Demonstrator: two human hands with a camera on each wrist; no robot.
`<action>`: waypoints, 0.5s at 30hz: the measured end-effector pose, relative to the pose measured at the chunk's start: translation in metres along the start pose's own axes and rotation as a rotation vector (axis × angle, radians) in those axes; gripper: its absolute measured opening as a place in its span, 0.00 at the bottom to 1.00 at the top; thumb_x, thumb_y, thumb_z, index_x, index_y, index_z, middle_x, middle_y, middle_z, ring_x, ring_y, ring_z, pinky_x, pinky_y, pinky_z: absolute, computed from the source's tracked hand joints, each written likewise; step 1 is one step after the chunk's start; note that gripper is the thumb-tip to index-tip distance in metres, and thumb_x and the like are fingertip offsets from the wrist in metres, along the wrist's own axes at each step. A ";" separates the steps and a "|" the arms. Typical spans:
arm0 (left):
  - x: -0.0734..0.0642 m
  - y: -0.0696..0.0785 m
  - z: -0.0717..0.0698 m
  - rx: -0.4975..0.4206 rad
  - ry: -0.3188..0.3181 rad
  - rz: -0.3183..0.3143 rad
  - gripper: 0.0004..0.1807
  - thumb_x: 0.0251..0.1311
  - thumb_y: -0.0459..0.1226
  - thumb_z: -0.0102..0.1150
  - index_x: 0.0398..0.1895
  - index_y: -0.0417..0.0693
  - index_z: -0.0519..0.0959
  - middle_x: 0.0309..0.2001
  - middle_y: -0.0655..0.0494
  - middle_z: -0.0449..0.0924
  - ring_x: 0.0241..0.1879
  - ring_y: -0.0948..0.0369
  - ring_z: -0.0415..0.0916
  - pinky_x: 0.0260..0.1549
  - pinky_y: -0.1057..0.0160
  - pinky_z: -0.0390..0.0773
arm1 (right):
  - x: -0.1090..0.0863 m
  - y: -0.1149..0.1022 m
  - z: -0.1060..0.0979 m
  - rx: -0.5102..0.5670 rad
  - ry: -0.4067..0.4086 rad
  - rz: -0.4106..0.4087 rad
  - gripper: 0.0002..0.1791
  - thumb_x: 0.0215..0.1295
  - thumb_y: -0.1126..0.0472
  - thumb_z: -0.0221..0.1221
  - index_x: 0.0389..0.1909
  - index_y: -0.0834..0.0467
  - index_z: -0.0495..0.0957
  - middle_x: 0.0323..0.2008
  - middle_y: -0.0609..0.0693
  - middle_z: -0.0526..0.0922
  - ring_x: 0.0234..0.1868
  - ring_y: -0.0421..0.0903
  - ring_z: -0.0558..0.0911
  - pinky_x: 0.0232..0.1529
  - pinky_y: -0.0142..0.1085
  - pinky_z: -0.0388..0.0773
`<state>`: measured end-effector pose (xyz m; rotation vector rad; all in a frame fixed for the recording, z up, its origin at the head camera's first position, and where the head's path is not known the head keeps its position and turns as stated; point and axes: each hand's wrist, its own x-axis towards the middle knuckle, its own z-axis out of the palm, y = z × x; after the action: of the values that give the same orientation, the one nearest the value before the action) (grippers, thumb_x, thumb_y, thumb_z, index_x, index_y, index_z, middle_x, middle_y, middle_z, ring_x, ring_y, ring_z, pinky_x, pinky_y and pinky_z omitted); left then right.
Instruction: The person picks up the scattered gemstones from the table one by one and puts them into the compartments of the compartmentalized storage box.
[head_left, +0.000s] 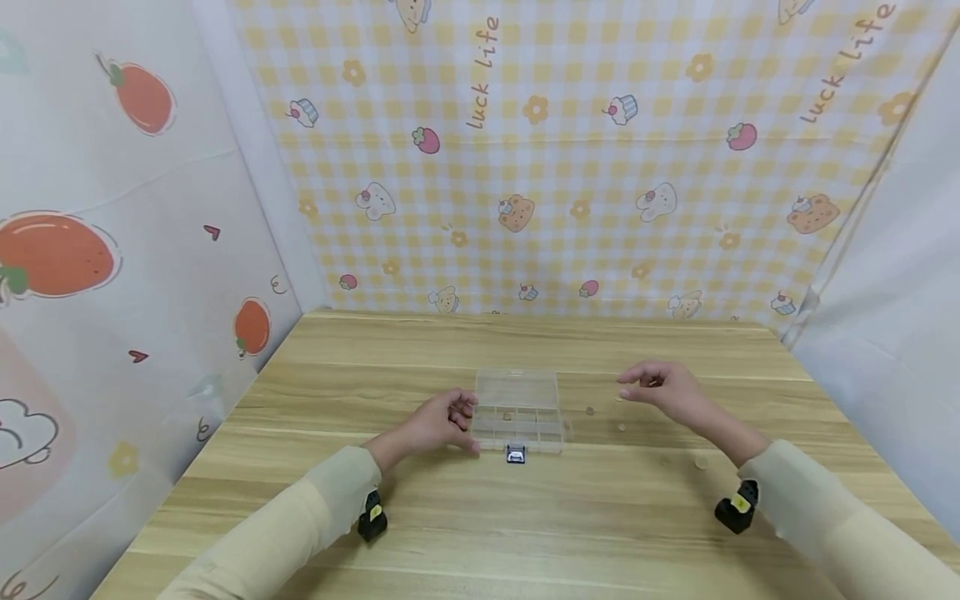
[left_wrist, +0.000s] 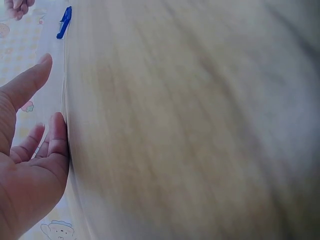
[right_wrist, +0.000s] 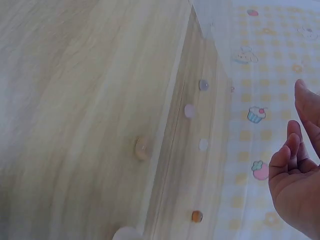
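Observation:
A clear plastic compartment box (head_left: 517,428) sits on the table with its lid (head_left: 517,388) raised at the back and a blue latch (head_left: 516,455) at its front. My left hand (head_left: 442,422) rests at the box's left side, thumb by the front corner, fingers loosely bent, as the left wrist view also shows. My right hand (head_left: 666,389) hovers right of the box, thumb and index finger apart with nothing visible between them. Small rounded pieces lie below it, among them a grey one (right_wrist: 203,85), a pinkish one (right_wrist: 189,110), a beige one (right_wrist: 142,148) and an orange-brown one (right_wrist: 197,216).
The wood-grain table (head_left: 450,533) ends at a yellow checked cloth (head_left: 540,167) behind, with a white printed cloth (head_left: 165,217) on the left and a plain white one (head_left: 900,333) on the right. A pale piece (head_left: 701,462) lies nearer the right wrist.

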<state>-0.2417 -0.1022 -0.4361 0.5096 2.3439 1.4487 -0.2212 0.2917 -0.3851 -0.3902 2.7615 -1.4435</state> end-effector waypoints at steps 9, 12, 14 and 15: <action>0.001 0.000 0.000 0.002 -0.003 0.009 0.37 0.40 0.29 0.79 0.57 0.37 0.71 0.46 0.48 0.73 0.41 0.56 0.72 0.42 0.60 0.75 | -0.024 0.017 -0.017 -0.016 0.025 0.035 0.21 0.62 0.55 0.66 0.48 0.68 0.81 0.31 0.54 0.74 0.29 0.44 0.68 0.27 0.35 0.69; 0.001 0.000 0.000 -0.004 -0.003 0.007 0.38 0.39 0.29 0.79 0.57 0.37 0.71 0.47 0.48 0.73 0.41 0.55 0.71 0.42 0.60 0.75 | -0.031 0.022 -0.021 -0.032 0.038 0.042 0.20 0.62 0.55 0.66 0.47 0.67 0.81 0.35 0.53 0.78 0.30 0.44 0.69 0.27 0.35 0.70; 0.001 0.000 0.001 -0.012 -0.002 0.005 0.38 0.39 0.28 0.78 0.57 0.36 0.71 0.47 0.47 0.72 0.42 0.54 0.71 0.41 0.60 0.74 | -0.036 0.026 -0.024 -0.050 0.046 0.049 0.19 0.62 0.55 0.66 0.47 0.66 0.82 0.37 0.53 0.79 0.30 0.43 0.70 0.28 0.35 0.71; -0.001 0.003 0.001 -0.014 -0.002 0.002 0.37 0.40 0.27 0.78 0.57 0.35 0.71 0.47 0.46 0.72 0.42 0.52 0.71 0.41 0.59 0.74 | -0.038 0.028 -0.025 -0.049 0.042 0.049 0.19 0.62 0.56 0.66 0.47 0.66 0.81 0.38 0.53 0.80 0.30 0.43 0.70 0.28 0.35 0.72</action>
<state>-0.2404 -0.1010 -0.4340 0.5095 2.3308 1.4640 -0.1937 0.3358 -0.3977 -0.2939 2.8232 -1.3915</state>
